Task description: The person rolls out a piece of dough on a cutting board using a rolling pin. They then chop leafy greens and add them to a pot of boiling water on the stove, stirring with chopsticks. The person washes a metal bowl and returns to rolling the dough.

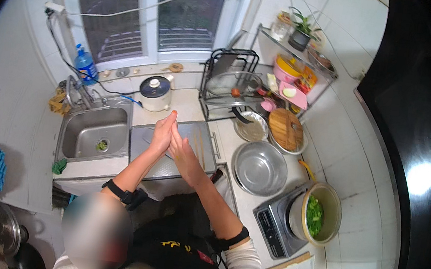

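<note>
My left hand (162, 133) and my right hand (184, 153) are pressed together, palm to palm, above a grey cutting board (148, 136) on the counter. Their fingertips point toward the window, and nothing shows between the palms. A pair of wooden chopsticks (200, 148) lies on the board, right of my hands. Part of a knife blade (168, 154) seems to show beneath my hands. Beyond the board stands a white electric pot (156, 94) with a dark lid. At the right, a pot (330, 217) holding chopped green vegetables (314, 217) sits on an induction cooker (281, 223).
A steel sink (94, 135) with green scraps in its drain is at the left. Steel bowls (260, 168), a round wooden board (285, 130) and a black rack (227, 83) stand at the right and back. A corner shelf (283, 45) holds a potted plant.
</note>
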Demonstrator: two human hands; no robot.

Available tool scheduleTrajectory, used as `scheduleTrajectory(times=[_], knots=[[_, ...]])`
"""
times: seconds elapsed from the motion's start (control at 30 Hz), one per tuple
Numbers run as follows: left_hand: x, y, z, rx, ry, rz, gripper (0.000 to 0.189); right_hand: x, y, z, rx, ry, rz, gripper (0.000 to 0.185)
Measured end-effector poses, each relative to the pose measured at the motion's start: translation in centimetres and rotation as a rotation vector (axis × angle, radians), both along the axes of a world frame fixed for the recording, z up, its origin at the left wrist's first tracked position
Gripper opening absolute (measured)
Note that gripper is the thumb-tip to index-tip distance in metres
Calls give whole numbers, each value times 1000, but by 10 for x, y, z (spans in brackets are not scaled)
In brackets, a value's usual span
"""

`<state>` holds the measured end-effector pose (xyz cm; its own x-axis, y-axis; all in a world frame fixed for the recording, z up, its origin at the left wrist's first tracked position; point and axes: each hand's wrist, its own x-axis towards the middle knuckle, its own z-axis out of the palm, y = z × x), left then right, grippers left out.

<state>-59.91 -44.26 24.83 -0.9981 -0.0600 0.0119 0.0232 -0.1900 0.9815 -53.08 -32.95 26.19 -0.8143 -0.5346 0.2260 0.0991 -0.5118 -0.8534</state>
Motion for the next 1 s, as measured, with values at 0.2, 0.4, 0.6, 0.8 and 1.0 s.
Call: scheduleTrajectory(times=[0.2,0.4,0.6,0.8,1.0], knots=[[8,-121,37,-273,48,-94,38,4,-28,22,35,30,181,94],[-69,-293,-27,-296,31,-193,54,-13,-56,-7,212,186,39,67],[-140,-257,-110,-1025,415,108,53,-19,-22,-50,906,102,-665,48],[-55,-44,-42,-353,404,-700,14,94,42,-57,581,-137,-969,43],[143,94,-12,-31,275,-1423,17,327,58,-58,455,-382,-1466,40]])
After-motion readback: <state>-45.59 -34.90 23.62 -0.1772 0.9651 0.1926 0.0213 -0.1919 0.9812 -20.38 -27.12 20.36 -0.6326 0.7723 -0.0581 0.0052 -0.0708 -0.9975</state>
